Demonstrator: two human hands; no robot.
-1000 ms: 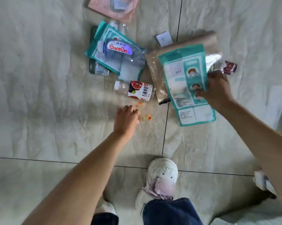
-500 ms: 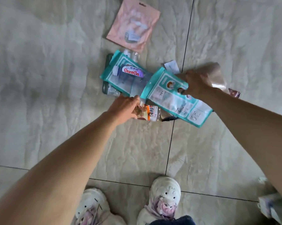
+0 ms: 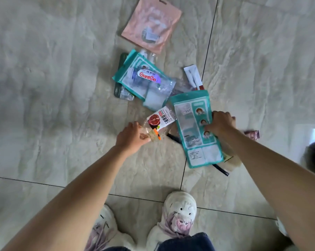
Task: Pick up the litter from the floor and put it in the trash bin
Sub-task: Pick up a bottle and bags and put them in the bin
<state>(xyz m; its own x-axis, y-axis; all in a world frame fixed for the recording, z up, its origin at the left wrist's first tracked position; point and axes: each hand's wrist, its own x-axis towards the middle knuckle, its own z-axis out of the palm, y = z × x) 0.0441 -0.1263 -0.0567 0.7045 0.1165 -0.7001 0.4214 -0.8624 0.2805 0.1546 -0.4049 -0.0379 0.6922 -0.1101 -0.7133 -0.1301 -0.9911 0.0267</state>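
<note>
On the pale, marble-veined tile floor (image 3: pixel 53 105) the left hand (image 3: pixel 130 136) reaches in from the lower left, its fingers (image 3: pixel 144 136) closed on the neck end of a small clear plastic bottle (image 3: pixel 159 122). The bottle carries a white label with a dark red fruit picture, and an orange ring shows near the fingers. Whether it is clear of the floor cannot be told.

Above it lies a cluster of litter: a flat teal-edged pouch (image 3: pixel 135 73) with a crumpled clear water bottle (image 3: pixel 153 82) bearing a red-lettered label lying across it, and a dark flat packet (image 3: pixel 119 87) partly hidden under both. Farther up sits a glossy pink pouch (image 3: pixel 151 24), lying apart from the cluster. A thin white sachet (image 3: pixel 193 77) lies just beside the tile seam.

To the right, the right hand (image 3: pixel 221 124) grips a second teal pouch (image 3: pixel 193 131), smooth and rectangular, printed with small figures and text; the fingers are clenched on its right edge. Beneath it shows a beige, crinkled bag (image 3: pixel 232 163) with a black strip. A small maroon wrapper (image 3: pixel 251 134) lies just right of the wrist. White shoes (image 3: pixel 180 207) stand below.
</note>
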